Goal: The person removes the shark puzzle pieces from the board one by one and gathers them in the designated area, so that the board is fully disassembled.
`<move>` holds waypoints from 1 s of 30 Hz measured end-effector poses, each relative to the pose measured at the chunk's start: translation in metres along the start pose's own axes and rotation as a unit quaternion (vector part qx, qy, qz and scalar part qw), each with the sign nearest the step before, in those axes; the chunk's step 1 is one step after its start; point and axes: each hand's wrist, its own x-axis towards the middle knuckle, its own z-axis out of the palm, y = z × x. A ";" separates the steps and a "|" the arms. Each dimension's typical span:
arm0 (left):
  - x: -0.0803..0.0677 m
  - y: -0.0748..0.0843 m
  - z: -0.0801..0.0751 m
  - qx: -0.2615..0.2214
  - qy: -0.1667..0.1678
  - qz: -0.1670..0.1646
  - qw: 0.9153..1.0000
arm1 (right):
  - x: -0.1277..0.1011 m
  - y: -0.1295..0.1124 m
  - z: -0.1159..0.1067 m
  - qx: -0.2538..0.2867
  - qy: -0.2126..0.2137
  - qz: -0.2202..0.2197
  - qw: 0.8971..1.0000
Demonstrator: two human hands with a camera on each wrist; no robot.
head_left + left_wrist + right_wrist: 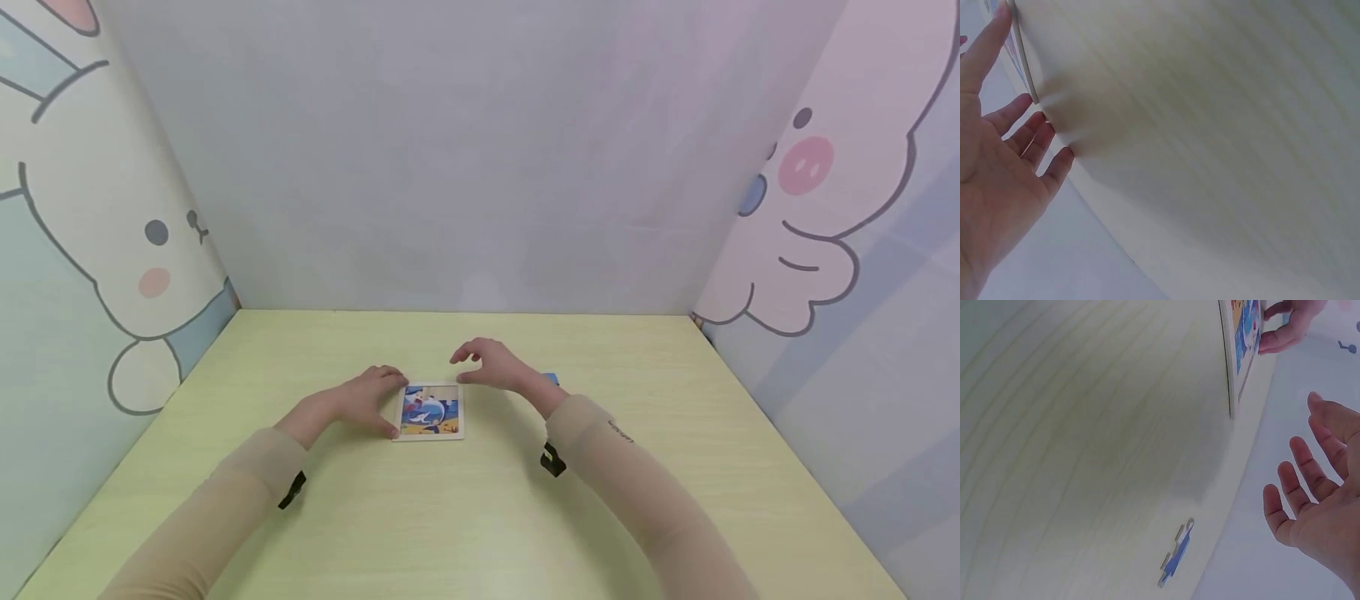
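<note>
1. Small square puzzle (429, 412) flat on the green table (480, 517), near the middle, with a bright blue and yellow picture on top.
2. Left hand (367, 400) resting at the left edge of the puzzle, fingers (392, 372) straight and touching its far left corner, thumb down by its near left corner. Nothing pinched or wrapped.
3. Same hand from the left wrist view: palm (991, 187) wide, fingertip (1000, 15) pressed on the thin edge of the puzzle (1022, 56).
4. Right hand (491, 364) up in the air just past the right far corner of the puzzle, fingers loose and a bit bent, holding nothing.
5. Same hand from the right wrist view: fingers (1310, 481) spread apart, well off the puzzle (1242, 337).
6. One loose blue piece (1175, 555) lying on the table, to the right of the puzzle, partly hidden behind the right wrist from the head view.
7. Walls with big cartoon animals around the table, on both sides of the puzzle.
</note>
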 end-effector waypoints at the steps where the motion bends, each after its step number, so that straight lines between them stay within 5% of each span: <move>1: 0.000 -0.001 0.001 0.001 0.000 -0.001 1.000 | 0.002 -0.001 0.003 0.000 -0.002 0.001 1.000; 11: 0.002 -0.007 0.006 -0.008 0.012 0.004 1.000 | 0.019 -0.008 0.027 0.018 -0.030 0.015 0.999; 30: 0.001 -0.010 0.007 -0.007 0.007 -0.004 1.000 | 0.038 -0.014 0.051 -0.053 -0.083 0.009 0.995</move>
